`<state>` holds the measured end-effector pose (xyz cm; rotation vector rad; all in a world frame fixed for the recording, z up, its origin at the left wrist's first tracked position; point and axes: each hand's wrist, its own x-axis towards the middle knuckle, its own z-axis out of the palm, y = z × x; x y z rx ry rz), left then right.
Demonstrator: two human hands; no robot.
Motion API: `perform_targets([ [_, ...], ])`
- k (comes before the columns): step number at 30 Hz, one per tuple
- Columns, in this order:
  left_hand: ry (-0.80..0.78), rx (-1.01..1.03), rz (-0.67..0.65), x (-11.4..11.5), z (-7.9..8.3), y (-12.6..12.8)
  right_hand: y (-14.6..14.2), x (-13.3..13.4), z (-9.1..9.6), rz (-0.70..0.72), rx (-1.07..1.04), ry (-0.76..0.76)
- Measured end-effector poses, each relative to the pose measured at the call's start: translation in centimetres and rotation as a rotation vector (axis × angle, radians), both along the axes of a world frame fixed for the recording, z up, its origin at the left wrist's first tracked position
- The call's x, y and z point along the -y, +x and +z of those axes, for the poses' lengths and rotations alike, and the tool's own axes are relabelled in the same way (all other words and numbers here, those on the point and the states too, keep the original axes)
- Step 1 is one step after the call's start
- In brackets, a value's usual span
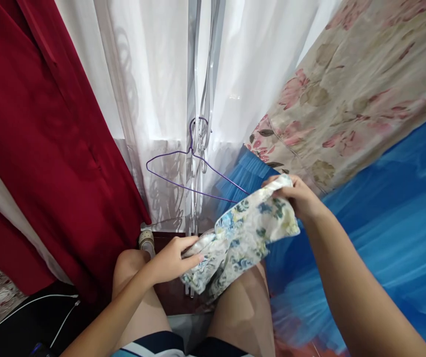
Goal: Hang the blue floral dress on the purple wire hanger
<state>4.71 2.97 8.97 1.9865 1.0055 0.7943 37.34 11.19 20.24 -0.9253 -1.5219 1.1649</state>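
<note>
Stretched between my hands is a white garment [240, 235] with a blue and green floral print, held above my lap; its exact kind cannot be made out. My left hand [179, 259] pinches its lower left end between thumb and fingers. At the upper right end, my right hand [295, 194] grips the gathered edge, with part of the fingers hidden behind the cloth. A thin purple hanger [168, 182] hangs just beyond, hooked on light strips. The garment covers the hanger's lower right part.
Red fabric [68, 129] hangs on the left. White curtains [153, 74] and silvery strips [198, 99] hang in front. To the right are floral cloth [328, 109] and blue tulle [391, 213]. Lower left, a white cable [23, 297] lies over something black. A light clog [146, 238] is on a foot.
</note>
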Motion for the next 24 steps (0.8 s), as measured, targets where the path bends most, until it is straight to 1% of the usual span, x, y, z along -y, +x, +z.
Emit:
perform_targets([
  [1,0.000,0.007,0.009,-0.2,0.5,-0.7,-0.5,-1.3,0.3,-0.018,-0.014,0.019],
  [3,-0.021,0.062,0.038,-0.7,1.7,-2.1,-2.5,-3.8,0.5,-0.037,-0.004,0.035],
  [5,-0.040,0.129,0.095,-1.3,2.8,-3.7,-5.1,-5.5,0.2,-0.020,0.010,-0.011],
  [7,-0.028,0.173,0.183,-2.0,3.4,-5.7,-7.5,-6.1,-0.5,0.047,0.006,-0.089],
  [9,0.021,0.154,0.266,-2.8,3.5,-8.0,-8.9,-5.9,-1.3,0.119,-0.012,-0.154],
  [11,0.112,0.029,0.309,-3.8,3.3,-10.5,-9.3,-5.2,-1.8,0.150,-0.033,-0.175],
  [14,0.266,-0.309,0.271,-5.9,2.8,-14.0,-8.7,-4.2,-1.9,0.129,-0.055,-0.164],
  [16,0.263,-0.451,0.286,-7.8,2.7,-15.8,-8.2,-3.9,-1.5,0.128,-0.030,-0.170],
  [18,0.202,-0.460,0.370,-9.9,3.1,-17.2,-8.0,-3.7,-1.1,0.161,0.031,-0.186],
  [20,0.188,-0.402,0.470,-12.3,4.0,-17.9,-8.1,-3.7,-0.7,0.200,0.085,-0.192],
  [22,0.235,-0.330,0.549,-14.6,5.5,-17.9,-8.3,-3.6,-0.4,0.219,0.116,-0.173],
  [24,0.297,-0.244,0.634,-16.9,7.3,-17.3,-8.5,-3.3,-0.1,0.222,0.127,-0.150],
])
